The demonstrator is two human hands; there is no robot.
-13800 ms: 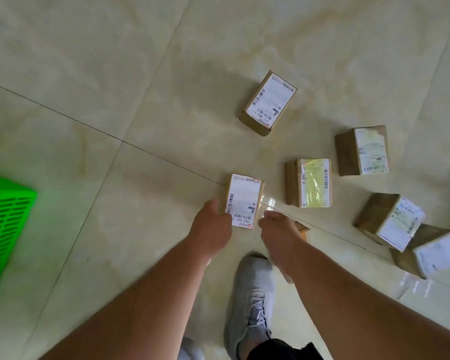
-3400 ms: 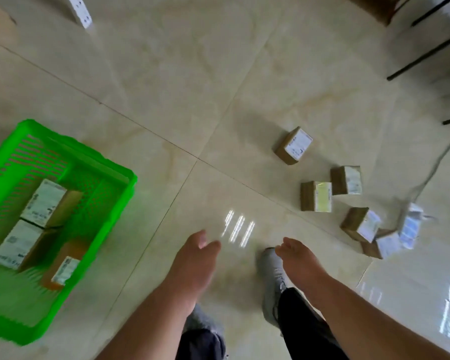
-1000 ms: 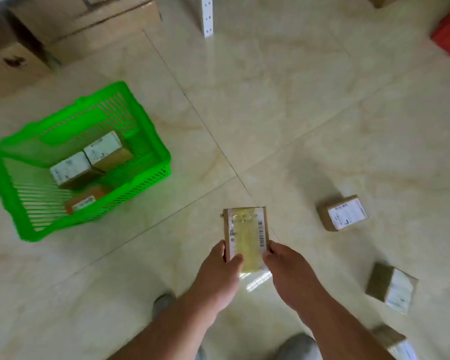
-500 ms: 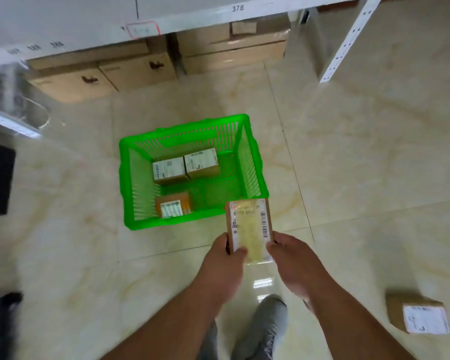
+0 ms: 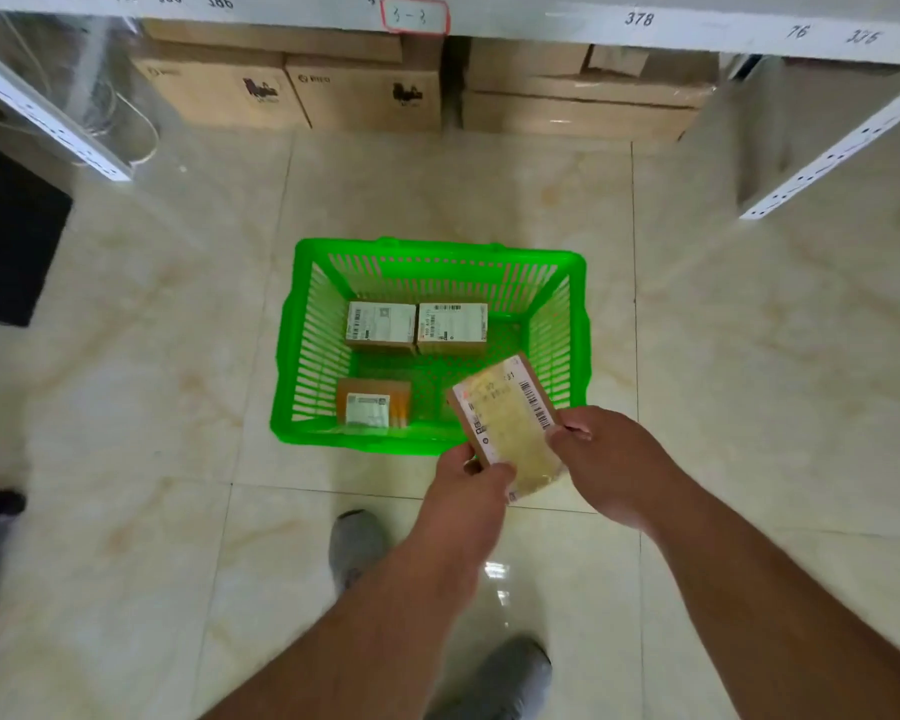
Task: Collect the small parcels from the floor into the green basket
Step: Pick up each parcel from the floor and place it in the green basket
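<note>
A small brown parcel with a yellowed label (image 5: 510,418) hangs tilted over the near right corner of the green basket (image 5: 302,324). My left hand (image 5: 476,483) grips its lower left corner and my right hand (image 5: 606,454) pinches its right edge. The basket stands on the tiled floor straight ahead. Inside it lie three parcels: two with white labels (image 5: 380,327) (image 5: 452,327) side by side at the back and a smaller one (image 5: 372,405) at the front left.
White shelving (image 5: 541,18) with handwritten numbers runs across the top, its posts (image 5: 832,148) coming down at left and right. Large cardboard boxes (image 5: 365,90) sit under it behind the basket. A black object (image 5: 6,241) lies at the left. My grey shoes (image 5: 354,543) stand below.
The view has turned toward the basket, which is now centred and closer. Both hands have carried the parcel forward over the basket's near right corner and tilted it.
</note>
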